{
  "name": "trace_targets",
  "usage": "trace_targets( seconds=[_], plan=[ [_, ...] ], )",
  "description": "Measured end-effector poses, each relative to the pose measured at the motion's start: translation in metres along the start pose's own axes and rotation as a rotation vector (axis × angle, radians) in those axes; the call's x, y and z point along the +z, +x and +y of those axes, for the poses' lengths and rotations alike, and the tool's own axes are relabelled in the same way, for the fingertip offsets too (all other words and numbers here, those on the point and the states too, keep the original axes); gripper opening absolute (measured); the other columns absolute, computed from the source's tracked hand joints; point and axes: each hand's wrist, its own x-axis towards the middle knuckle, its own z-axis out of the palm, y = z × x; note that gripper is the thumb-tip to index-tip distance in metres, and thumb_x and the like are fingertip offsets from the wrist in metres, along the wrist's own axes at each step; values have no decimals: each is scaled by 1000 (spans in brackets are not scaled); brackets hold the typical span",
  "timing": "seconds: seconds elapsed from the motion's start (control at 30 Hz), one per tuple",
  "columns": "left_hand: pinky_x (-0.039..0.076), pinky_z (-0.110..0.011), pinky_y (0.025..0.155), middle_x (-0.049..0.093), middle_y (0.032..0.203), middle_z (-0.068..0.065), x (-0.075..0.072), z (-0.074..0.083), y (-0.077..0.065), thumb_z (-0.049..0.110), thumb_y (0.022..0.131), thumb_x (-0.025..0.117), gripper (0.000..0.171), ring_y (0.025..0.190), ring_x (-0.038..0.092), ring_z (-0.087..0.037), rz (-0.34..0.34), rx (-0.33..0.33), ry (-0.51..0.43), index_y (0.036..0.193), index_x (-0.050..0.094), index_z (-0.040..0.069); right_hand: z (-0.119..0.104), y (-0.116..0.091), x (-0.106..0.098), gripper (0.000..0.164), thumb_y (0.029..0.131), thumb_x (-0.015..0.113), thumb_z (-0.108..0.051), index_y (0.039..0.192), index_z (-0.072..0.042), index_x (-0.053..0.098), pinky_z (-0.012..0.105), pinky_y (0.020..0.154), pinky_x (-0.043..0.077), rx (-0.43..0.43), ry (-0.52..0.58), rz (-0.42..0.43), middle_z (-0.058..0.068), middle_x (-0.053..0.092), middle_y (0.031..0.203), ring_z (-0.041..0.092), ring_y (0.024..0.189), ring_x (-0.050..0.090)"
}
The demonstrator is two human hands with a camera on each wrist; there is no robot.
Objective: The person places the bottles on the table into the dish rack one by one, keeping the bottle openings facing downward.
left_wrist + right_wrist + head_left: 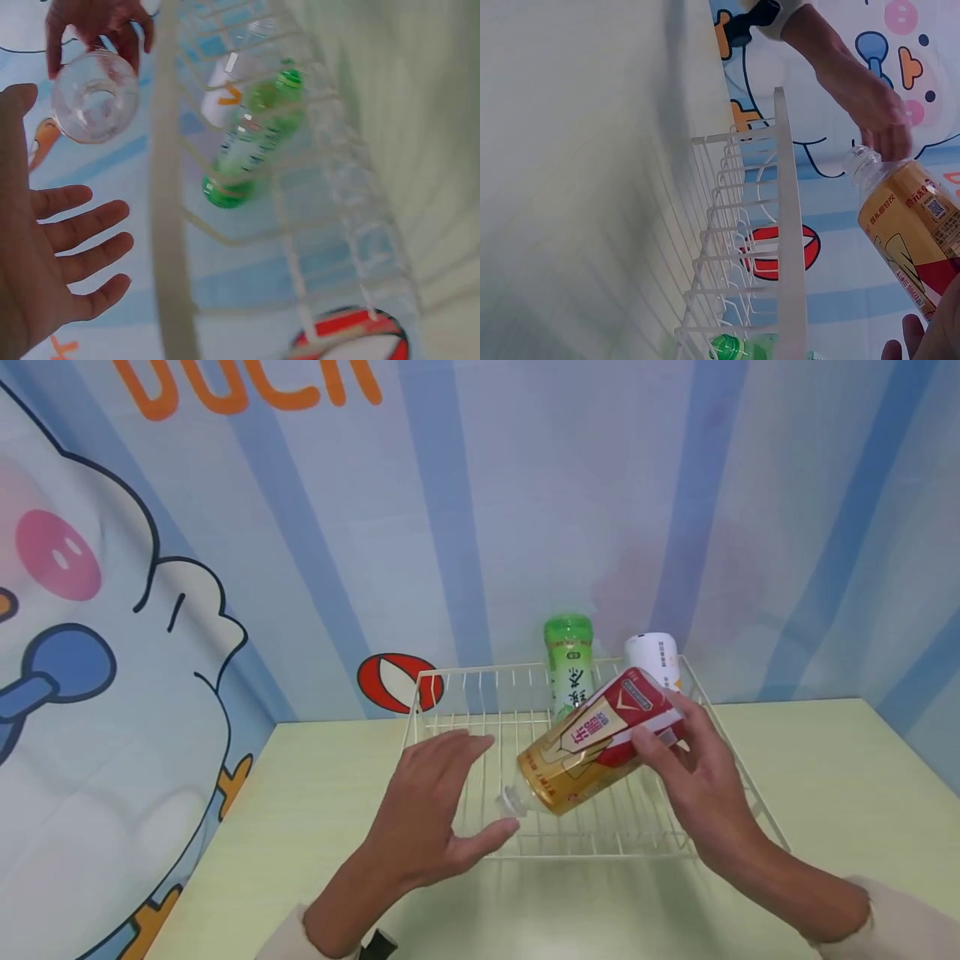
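My right hand (705, 785) grips a bottle (592, 739) with a red and gold label near its base, over the wire basket. The bottle is tilted, its clear neck pointing down and left, and no cap shows on it. My left hand (435, 810) is beside the neck with thumb and fingers spread, holding nothing. In the left wrist view the bottle's clear end (95, 97) faces the left palm across a gap. Behind, a green bottle (568, 656) stands upside down in the white wire basket (592, 857). Next to it is a white bottle (652, 652), partly hidden by the held one.
The basket stands on a pale table (810, 760) close to a striped cloth backdrop (555, 510) with cartoon prints. Its front rail runs just below both hands. A black object (377, 946) shows at the left wrist.
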Motion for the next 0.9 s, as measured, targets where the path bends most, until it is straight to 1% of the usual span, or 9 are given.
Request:
trace_targets(
  seconds=[0.07, 0.13, 0.27, 0.37, 0.47, 0.53, 0.67, 0.77, 0.9],
  plan=[
    [43, -54, 100, 61, 134, -6, 1, -8, -12, 60, 86, 62, 70, 130, 51, -26, 11, -18, 27, 135, 57, 10, 0, 1, 0, 62, 103, 55, -22, 156, -17, 25, 18, 83, 51, -3, -7, 1, 11, 40, 146, 36, 126, 47],
    [42, -55, 100, 60, 137, -7, 4, -14, -25, 61, 87, 61, 72, 133, 49, -26, 6, -47, 67, 135, 57, 9, 0, 3, -1, 64, 102, 56, -23, 157, -17, 23, 18, 83, 51, -9, -23, 2, 12, 39, 147, 37, 127, 46],
    [39, -59, 102, 53, 145, -9, 11, -25, -46, 60, 82, 67, 77, 137, 44, -28, -36, -131, 147, 139, 55, 10, -1, 7, -3, 66, 101, 58, -25, 157, -17, 23, 18, 82, 51, -39, -59, 15, 12, 39, 148, 38, 129, 45],
    [34, -64, 104, 44, 152, -11, 17, -30, -59, 61, 80, 68, 82, 142, 36, -32, -100, -218, 187, 144, 51, 13, -2, 12, -4, 66, 101, 58, -26, 156, -17, 23, 18, 82, 52, -77, -68, 22, 11, 40, 148, 36, 129, 45],
    [28, -68, 105, 35, 158, -13, 23, -33, -72, 66, 81, 65, 86, 146, 26, -36, -165, -319, 199, 149, 46, 15, -3, 17, -6, 64, 102, 58, -25, 156, -17, 25, 18, 83, 52, -123, -68, 30, 10, 40, 147, 31, 128, 46],
    [25, -70, 106, 33, 159, -13, 26, -34, -79, 66, 83, 63, 88, 147, 22, -37, -181, -379, 190, 150, 44, 14, -4, 22, -6, 63, 102, 58, -23, 155, -17, 26, 17, 83, 52, -151, -61, 33, 10, 40, 147, 29, 127, 46],
    [24, -71, 106, 34, 158, -14, 29, -37, -88, 62, 84, 65, 89, 147, 23, -38, -163, -431, 173, 152, 41, 10, -7, 31, -5, 63, 101, 59, -20, 155, -16, 26, 17, 83, 51, -201, -78, 33, 11, 42, 144, 33, 126, 47],
    [25, -71, 105, 37, 156, -15, 29, -38, -88, 59, 84, 66, 89, 146, 25, -39, -160, -459, 168, 152, 40, 7, -11, 39, -3, 64, 100, 61, -21, 154, -17, 27, 17, 81, 52, -233, -118, 18, 12, 44, 141, 34, 124, 51],
    [29, -69, 105, 40, 154, -16, 28, -36, -88, 58, 86, 65, 89, 146, 25, -40, -169, -502, 133, 152, 40, 5, -14, 53, 3, 67, 99, 63, -26, 154, -19, 26, 16, 79, 52, -237, -183, -3, 11, 46, 139, 34, 119, 56]
  ],
)
